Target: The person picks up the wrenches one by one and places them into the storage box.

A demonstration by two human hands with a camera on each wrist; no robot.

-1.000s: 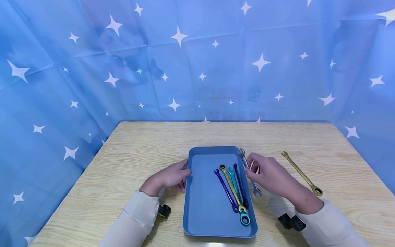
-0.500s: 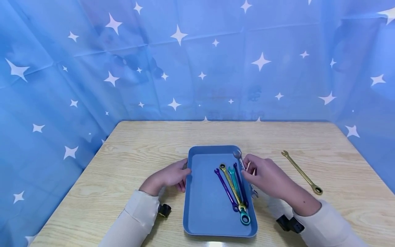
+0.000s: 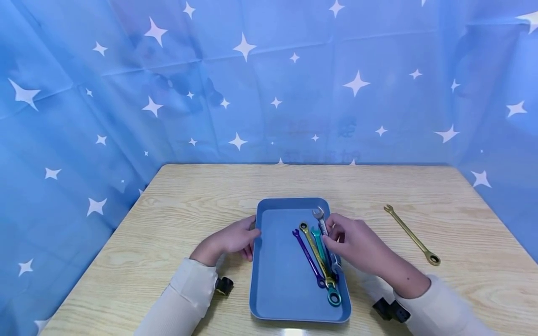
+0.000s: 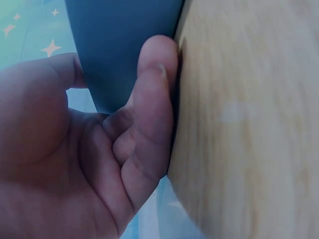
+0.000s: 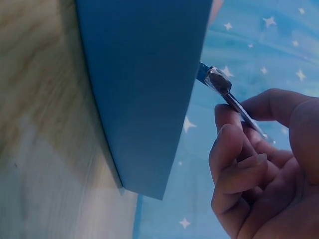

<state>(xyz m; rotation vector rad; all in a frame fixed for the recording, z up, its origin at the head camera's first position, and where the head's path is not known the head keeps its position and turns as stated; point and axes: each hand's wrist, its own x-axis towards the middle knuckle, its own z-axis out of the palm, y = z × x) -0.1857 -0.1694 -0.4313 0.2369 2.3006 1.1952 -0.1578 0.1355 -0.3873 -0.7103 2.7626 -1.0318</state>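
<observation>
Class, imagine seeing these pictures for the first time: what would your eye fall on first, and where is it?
Probably the blue tray near the front of the wooden table, with coloured wrenches lying towards its right side. Over that side, the right hand pinches a silver wrench. Behind everything, a blue backdrop scattered with white stars fills the upper view.

Off-white long sleeves [image 3: 185,289], black wrist cameras [image 3: 224,286] — small

Pale wood-grain table [image 3: 201,193]. Directly on it: blue tray [image 3: 275,280], between left hand [image 3: 233,238] and right hand [image 3: 357,243]; gold wrench [image 3: 411,234], slanted, well to right of right hand.
</observation>
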